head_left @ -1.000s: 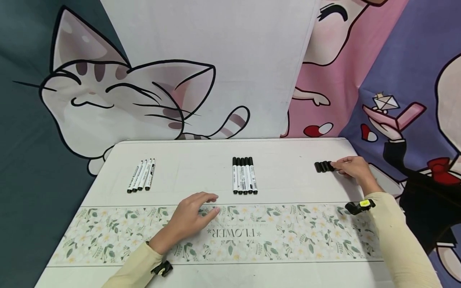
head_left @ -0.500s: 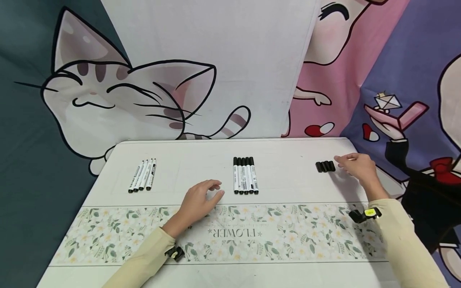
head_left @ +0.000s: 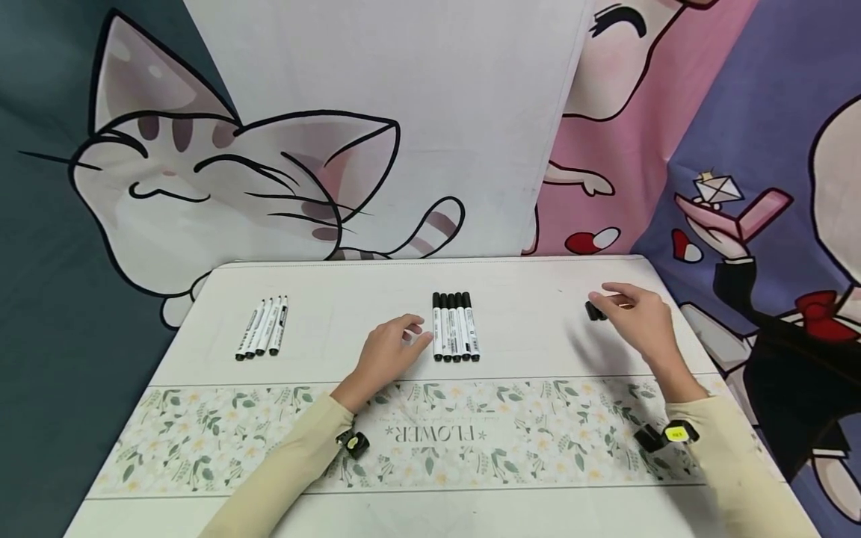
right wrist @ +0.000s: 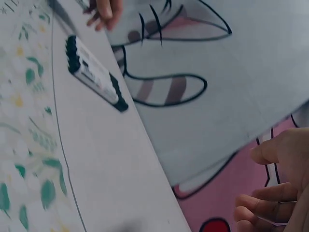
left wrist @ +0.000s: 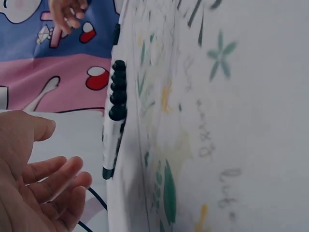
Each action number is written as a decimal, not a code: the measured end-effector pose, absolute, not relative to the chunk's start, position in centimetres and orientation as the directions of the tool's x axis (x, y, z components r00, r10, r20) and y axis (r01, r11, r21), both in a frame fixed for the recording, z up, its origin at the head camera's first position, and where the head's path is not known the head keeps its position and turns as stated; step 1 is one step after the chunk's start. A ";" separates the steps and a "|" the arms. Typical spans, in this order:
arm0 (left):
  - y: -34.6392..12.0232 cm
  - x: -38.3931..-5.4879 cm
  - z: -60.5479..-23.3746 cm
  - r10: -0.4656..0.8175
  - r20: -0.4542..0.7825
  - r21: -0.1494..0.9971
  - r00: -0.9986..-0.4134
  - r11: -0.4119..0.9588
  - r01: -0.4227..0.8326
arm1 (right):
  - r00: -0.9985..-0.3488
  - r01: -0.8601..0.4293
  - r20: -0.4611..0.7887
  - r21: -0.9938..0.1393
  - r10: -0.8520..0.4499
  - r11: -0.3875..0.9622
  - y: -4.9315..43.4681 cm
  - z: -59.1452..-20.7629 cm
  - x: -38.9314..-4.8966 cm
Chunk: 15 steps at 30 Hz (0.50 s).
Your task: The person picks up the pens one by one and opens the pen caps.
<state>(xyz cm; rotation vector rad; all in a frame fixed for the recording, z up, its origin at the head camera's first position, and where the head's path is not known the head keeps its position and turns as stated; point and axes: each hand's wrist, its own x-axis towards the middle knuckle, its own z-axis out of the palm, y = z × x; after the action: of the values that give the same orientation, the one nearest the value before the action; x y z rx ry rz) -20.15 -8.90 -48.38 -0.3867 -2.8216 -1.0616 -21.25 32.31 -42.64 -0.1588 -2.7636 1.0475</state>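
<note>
Several capped black-and-white markers (head_left: 455,329) lie side by side in a row at the middle of the table. My left hand (head_left: 392,347) hovers just left of them, fingers loosely bent and holding nothing; the left wrist view shows the same hand (left wrist: 48,169) beside the row. At the right, my right hand (head_left: 635,317) is raised over a small group of black marker caps (head_left: 595,311), hiding part of it. Its thumb and fingers are apart with nothing between them, as the right wrist view of this hand (right wrist: 275,188) also shows.
Several uncapped markers (head_left: 262,329) lie in a slanted row on the left of the white table (head_left: 525,433). A printed flower band (head_left: 269,441) crosses the tabletop. Behind the table's far edge hangs a cloth backdrop (head_left: 437,149) with cartoon figures.
My right hand has left the caps' right end, lifted and moved left over them. My left hand has moved right and forward, closer to the middle markers.
</note>
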 end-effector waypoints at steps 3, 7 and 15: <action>-8.6 -20.8 -48.7 0.178 0.194 0.632 -0.965 0.730 0.261 | -0.975 -0.017 0.178 -0.660 0.134 0.751 30.8 -42.4 -20.4; -8.1 -21.4 -49.2 0.154 0.168 0.649 -0.974 0.726 0.227 | -0.971 -0.084 0.222 -0.667 0.090 0.740 28.8 -42.3 -19.4; -7.1 -22.0 -49.6 0.085 0.076 0.703 -0.994 0.702 0.113 | -0.956 -0.240 0.291 -0.691 -0.041 0.681 26.1 -42.8 -18.3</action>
<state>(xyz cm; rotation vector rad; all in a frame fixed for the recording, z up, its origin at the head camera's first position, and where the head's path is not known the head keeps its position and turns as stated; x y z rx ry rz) -22.04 -7.11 -49.57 -0.1664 -2.8637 -1.1859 -18.27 26.12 -42.79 0.2258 -2.6428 1.1395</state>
